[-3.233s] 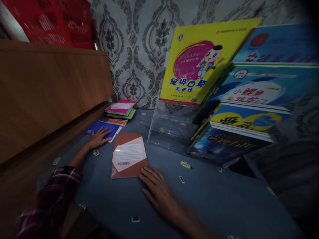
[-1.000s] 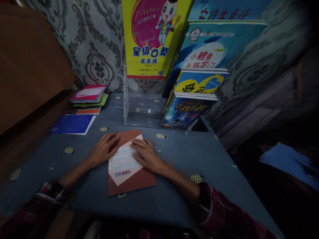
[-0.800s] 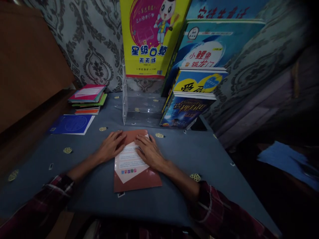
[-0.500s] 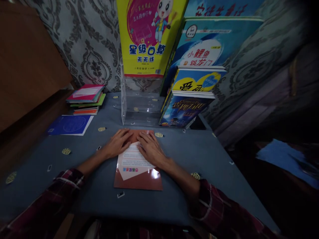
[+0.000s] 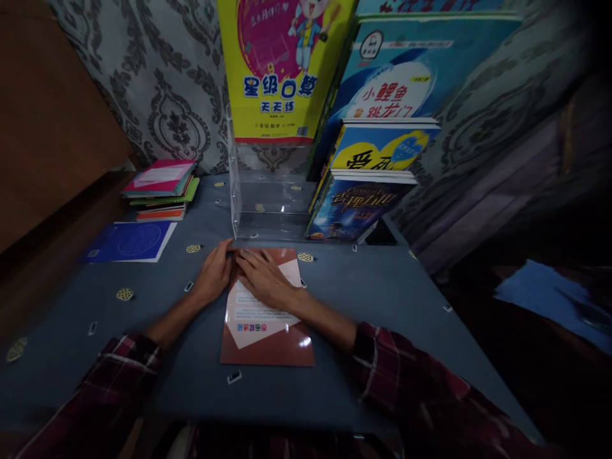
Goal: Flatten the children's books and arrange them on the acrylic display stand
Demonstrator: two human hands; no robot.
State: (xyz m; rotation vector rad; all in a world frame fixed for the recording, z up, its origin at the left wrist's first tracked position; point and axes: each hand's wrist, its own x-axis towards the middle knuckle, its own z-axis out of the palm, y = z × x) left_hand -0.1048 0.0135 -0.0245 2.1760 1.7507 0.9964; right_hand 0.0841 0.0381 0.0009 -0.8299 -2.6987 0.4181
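A thin reddish-brown booklet (image 5: 272,354) with a white printed panel lies flat on the table in front of me. My right hand (image 5: 268,277) rests across its upper part, palm down with fingers stretched toward the upper left corner. At the left edge near that same corner is my left hand (image 5: 214,275), its fingers extended and the fingertips beside the booklet. Neither hand lifts it. Part of the panel's print is covered by my right hand.
A clear acrylic rack (image 5: 270,226) behind the booklet holds a yellow workbook (image 5: 277,115) and several other books, including a dark blue one (image 5: 358,204) at front right. To the left are a stack of booklets (image 5: 162,185) and a blue booklet (image 5: 129,241).
My right hand has slid left across the booklet toward its upper left corner. My left hand has shifted left, off the cover to its edge. The view has tilted slightly.
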